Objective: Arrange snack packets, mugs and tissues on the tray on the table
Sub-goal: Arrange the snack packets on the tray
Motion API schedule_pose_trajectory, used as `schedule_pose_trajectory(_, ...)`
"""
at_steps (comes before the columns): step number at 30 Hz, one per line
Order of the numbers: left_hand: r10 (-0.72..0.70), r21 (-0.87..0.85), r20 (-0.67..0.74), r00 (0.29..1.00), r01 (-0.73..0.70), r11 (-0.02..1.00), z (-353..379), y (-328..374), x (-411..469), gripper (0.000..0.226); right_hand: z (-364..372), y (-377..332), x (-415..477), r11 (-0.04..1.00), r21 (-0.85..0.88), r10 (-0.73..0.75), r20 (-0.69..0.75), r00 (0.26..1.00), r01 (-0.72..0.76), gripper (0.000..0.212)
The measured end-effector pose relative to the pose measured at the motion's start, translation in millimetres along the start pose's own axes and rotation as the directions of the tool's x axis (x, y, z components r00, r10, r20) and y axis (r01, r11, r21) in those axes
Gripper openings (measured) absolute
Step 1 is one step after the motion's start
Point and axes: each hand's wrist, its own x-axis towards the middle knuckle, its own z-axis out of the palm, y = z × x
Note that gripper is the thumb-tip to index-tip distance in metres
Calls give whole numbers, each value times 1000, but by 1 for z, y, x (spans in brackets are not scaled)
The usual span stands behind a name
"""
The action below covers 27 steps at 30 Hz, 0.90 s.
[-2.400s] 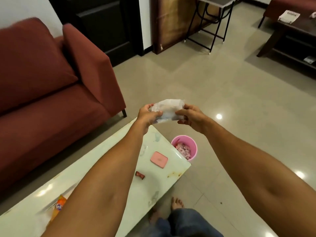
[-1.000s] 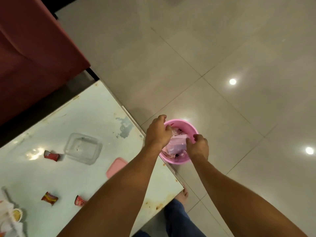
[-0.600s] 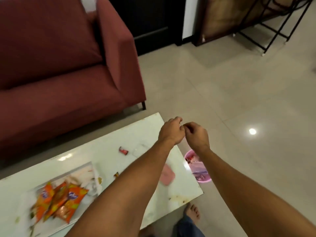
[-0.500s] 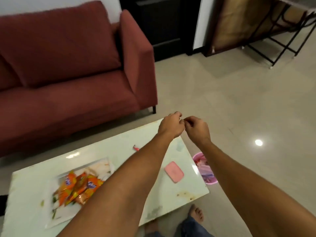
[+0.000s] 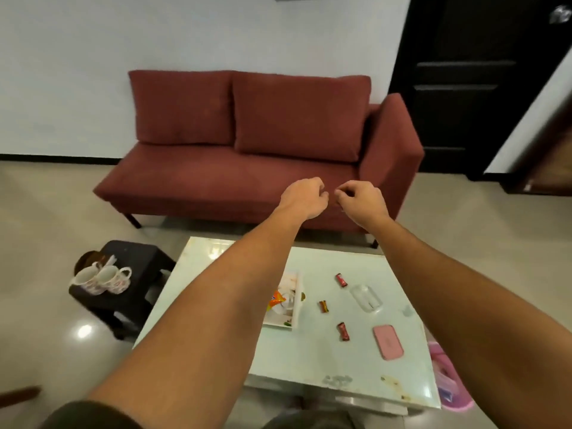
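My left hand point(image 5: 301, 198) and my right hand point(image 5: 360, 201) are raised side by side above the far edge of the pale glass table point(image 5: 309, 360), fingers curled, with nothing visible in them. A white tray point(image 5: 294, 308) lies on the table, mostly hidden by my left forearm, with an orange snack packet point(image 5: 276, 299) on it. Three small red snack packets point(image 5: 341, 280) point(image 5: 323, 306) point(image 5: 343, 331) lie loose to the tray's right. Two patterned mugs point(image 5: 103, 278) stand on a dark stool point(image 5: 133, 283) left of the table.
A clear plastic container point(image 5: 366, 298) and its pink lid point(image 5: 387, 342) lie on the table's right side. A pink bin point(image 5: 448, 379) stands on the floor by the right corner. A red sofa point(image 5: 263, 156) lies beyond the table, a dark door point(image 5: 464, 88) at back right.
The crumpled wrapper held earlier went into the pink bin. Both hands then rose empty, and the view swung left to show the sofa, table and stool.
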Motion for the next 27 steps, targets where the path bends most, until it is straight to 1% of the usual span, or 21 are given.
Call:
schedule_pose_trajectory(2, -36, 1, -28, 999, 36, 999, -22, -15, -11, 34, 9, -27, 3, 998, 3, -62, 28, 998, 62, 21)
schedule_pose_trajectory(6, -94, 14, -46, 994, 95, 995, -45, -48, -30, 29, 40, -71, 7, 993, 54, -111, 71, 991, 107, 19)
schedule_pose_trajectory(9, -138, 15, -57, 989, 139, 990, -50, -82, -38, 26, 73, -94, 6, 988, 44, -150, 100, 984, 147, 18)
schedule_pose_trajectory(12, -164, -14, -35, 986, 164, 986, -46, -123, -39, 24, 112, -107, 5, 988, 4, -155, 124, 980, 155, 18)
schedule_pose_trajectory(15, -151, -50, -3, 989, 151, 987, -37, -165, -33, 26, 154, -109, 11, 996, -17, -81, 165, 983, 85, 18)
schedule_pose_trajectory(17, -143, -58, 29, 989, 144, 988, -27, -198, -26, 31, 184, -109, 18, 999, -27, -14, 165, 986, 18, 18)
schedule_pose_trajectory(21, -126, -4, 127, 984, 127, 992, -1, -265, -20, 39, 247, -104, 27, 992, -49, 124, 183, 975, -117, 18)
schedule_pose_trajectory(24, -132, 41, 216, 967, 127, 991, 26, -307, -18, 41, 282, -88, 27, 983, -105, 169, 205, 964, -150, 20)
schedule_pose_trajectory(27, -127, 43, 298, 946, 120, 992, 60, -336, -12, 45, 305, -56, 21, 961, -206, 234, 252, 939, -184, 23)
